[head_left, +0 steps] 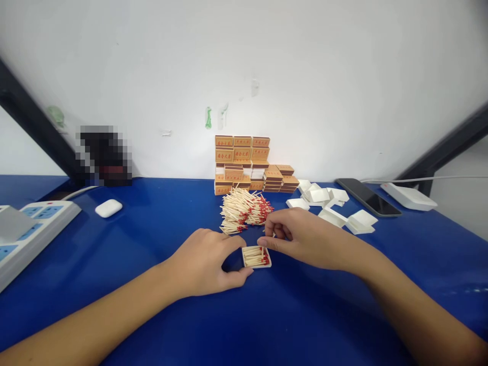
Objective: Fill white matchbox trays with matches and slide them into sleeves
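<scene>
A small white matchbox tray [269,265] lies on the blue table, with several red-tipped matches [254,256] in it. My left hand [208,262] grips the tray's left end, thumb at the near side and index finger at the far corner. Over the tray's far right corner is my right hand [305,238], fingers curled and thumb tip low. A single match [263,250] shows just under that thumb and seems pinched there, though the fingers partly hide it. Just beyond both hands is a large heap of loose matches [244,207], many red heads facing right.
Stacked matchboxes [242,153] stand against the wall behind the heap. Several white trays [331,216] lie loosely at the right, near a phone [368,197] and a white flat box [408,196]. Leftward are a white earbud case [109,208] and a power strip [49,229].
</scene>
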Demonstrator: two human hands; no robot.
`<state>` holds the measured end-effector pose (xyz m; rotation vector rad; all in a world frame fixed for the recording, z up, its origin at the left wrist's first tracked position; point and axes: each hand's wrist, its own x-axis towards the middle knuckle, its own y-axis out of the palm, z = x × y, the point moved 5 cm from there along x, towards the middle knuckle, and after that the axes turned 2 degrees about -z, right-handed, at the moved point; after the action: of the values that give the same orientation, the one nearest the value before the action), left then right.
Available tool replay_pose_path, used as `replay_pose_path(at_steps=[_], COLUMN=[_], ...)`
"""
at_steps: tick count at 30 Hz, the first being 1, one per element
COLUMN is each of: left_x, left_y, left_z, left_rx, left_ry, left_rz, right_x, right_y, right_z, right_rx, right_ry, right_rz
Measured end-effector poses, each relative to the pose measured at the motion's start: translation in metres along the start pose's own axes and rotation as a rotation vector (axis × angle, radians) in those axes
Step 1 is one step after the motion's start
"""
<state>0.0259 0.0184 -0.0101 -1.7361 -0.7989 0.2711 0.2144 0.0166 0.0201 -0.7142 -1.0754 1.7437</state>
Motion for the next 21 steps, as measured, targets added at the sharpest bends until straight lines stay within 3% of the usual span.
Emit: replay_pose_path(at_steps=[6, 17, 21], left_x=[0.000, 0.000, 0.000], left_y=[-0.001, -0.002, -0.001], left_z=[-0.001, -0.003, -0.002], left_rx=[0.005, -0.006, -0.021], left_ry=[0.006, -0.001, -0.009], left_rz=[-0.010, 0.010, 0.016], right_x=[0.002, 0.001, 0.000], right_y=[0.011, 0.004, 0.011], right_z=[0.000, 0.019, 0.023], right_rx=[-0.002, 0.201, 0.100], right_ry=[0.051, -0.097, -0.174], right_rz=[0.011, -0.035, 0.011])
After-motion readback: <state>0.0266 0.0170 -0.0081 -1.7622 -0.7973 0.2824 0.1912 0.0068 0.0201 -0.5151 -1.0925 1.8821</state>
